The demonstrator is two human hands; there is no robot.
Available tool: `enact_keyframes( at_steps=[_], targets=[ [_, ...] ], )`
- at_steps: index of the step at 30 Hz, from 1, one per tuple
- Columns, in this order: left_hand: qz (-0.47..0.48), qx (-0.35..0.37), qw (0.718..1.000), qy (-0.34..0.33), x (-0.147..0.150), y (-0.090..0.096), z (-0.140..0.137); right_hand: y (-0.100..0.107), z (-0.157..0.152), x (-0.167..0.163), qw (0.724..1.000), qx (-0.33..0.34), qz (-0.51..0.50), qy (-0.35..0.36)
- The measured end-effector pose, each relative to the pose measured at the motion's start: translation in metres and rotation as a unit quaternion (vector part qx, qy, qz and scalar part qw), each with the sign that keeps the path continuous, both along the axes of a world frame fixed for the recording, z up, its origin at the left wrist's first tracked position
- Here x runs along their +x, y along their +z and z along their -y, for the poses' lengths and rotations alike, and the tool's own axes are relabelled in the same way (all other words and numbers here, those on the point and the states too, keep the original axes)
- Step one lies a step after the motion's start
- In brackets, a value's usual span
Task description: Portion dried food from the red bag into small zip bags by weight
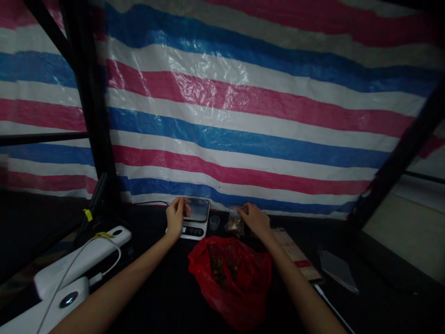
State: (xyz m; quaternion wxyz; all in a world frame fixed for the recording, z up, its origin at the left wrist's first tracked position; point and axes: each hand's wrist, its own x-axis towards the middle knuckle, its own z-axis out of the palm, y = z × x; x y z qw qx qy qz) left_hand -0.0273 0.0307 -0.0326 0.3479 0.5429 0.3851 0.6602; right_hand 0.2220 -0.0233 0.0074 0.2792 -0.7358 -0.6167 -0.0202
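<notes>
A digital kitchen scale (199, 231) with a shiny metal plate sits at the back of the dark table. My left hand (176, 217) is at its left edge, fingers loosely bent and a little apart, with nothing visible in them. To the right, my right hand (256, 219) pinches the top of a small clear plastic bag (235, 224) with brown contents. Between scale and bag stands a small clear plastic cup (214, 222). Nearer to me lies an open red plastic bag (239, 297) holding loose brown pieces, too dim to identify.
White devices (83, 255) with a cable lie at left. On the right are a brown flat packet (295, 253), a clear flat sleeve (338, 271) and a thin white stick-like item (332, 306). A striped plastic sheet (236, 139) hangs behind, between dark frame posts (93, 106).
</notes>
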Motion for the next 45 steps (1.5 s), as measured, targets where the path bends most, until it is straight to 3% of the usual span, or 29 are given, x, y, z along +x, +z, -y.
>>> enact_keyframes(
  at_steps=[4, 6, 9, 11, 13, 16, 18, 21, 24, 27, 30, 33, 36, 40, 43, 45],
  targets=[
    [0.026, -0.01, 0.997, 0.076, -0.012, -0.008, -0.005, 0.018, 0.037, 0.043, 0.988, 0.011, 0.138, -0.065],
    [0.026, 0.005, 0.994, 0.104, -0.016, -0.013, -0.005, 0.027, 0.063, 0.082, 0.988, -0.058, 0.141, -0.019],
    [0.012, 0.015, 0.993, 0.119, -0.018, -0.018, -0.004, 0.026, 0.108, 0.149, 0.967, -0.208, 0.066, 0.131],
    [-0.005, 0.016, 0.994, 0.112, -0.016, -0.019, -0.003, 0.014, 0.135, 0.186, 0.958, -0.266, 0.045, 0.092],
    [-0.013, 0.019, 0.994, 0.107, -0.014, -0.019, 0.0, -0.002, 0.154, 0.21, 0.96, -0.272, 0.053, 0.04],
    [-0.025, 0.026, 0.994, 0.105, -0.011, -0.017, 0.003, -0.019, 0.168, 0.224, 0.965, -0.257, 0.031, 0.033],
    [-0.036, 0.027, 0.994, 0.103, -0.011, -0.016, 0.006, -0.017, 0.168, 0.223, 0.964, -0.265, 0.038, 0.007],
    [-0.059, 0.029, 0.993, 0.096, -0.011, -0.015, 0.009, 0.006, 0.155, 0.206, 0.97, -0.211, 0.085, -0.083],
    [-0.104, 0.042, 0.99, 0.086, -0.01, -0.015, 0.015, 0.039, 0.124, 0.158, 0.993, -0.063, 0.031, -0.094],
    [-0.195, 0.088, 0.975, 0.058, -0.002, -0.017, 0.026, 0.052, 0.082, 0.071, 0.989, 0.1, -0.103, 0.025],
    [-0.306, 0.14, 0.942, 0.019, 0.012, -0.019, 0.04, 0.038, 0.045, -0.027, 0.956, 0.127, -0.189, 0.183],
    [-0.404, 0.141, 0.903, 0.029, 0.021, -0.021, 0.045, 0.013, 0.02, -0.093, 0.923, 0.141, -0.218, 0.283],
    [-0.461, 0.114, 0.877, 0.068, 0.021, -0.021, 0.043, -0.009, 0.01, -0.114, 0.912, 0.158, -0.256, 0.279],
    [-0.517, 0.109, 0.845, 0.083, 0.019, -0.022, 0.039, -0.034, 0.01, -0.106, 0.911, 0.181, -0.264, 0.26],
    [-0.563, 0.139, 0.812, 0.068, 0.02, -0.024, 0.038, -0.043, 0.012, -0.1, 0.913, 0.194, -0.266, 0.242],
    [-0.573, 0.146, 0.804, 0.065, 0.02, -0.026, 0.037, -0.044, 0.012, -0.099, 0.915, 0.19, -0.254, 0.249]
  ],
)
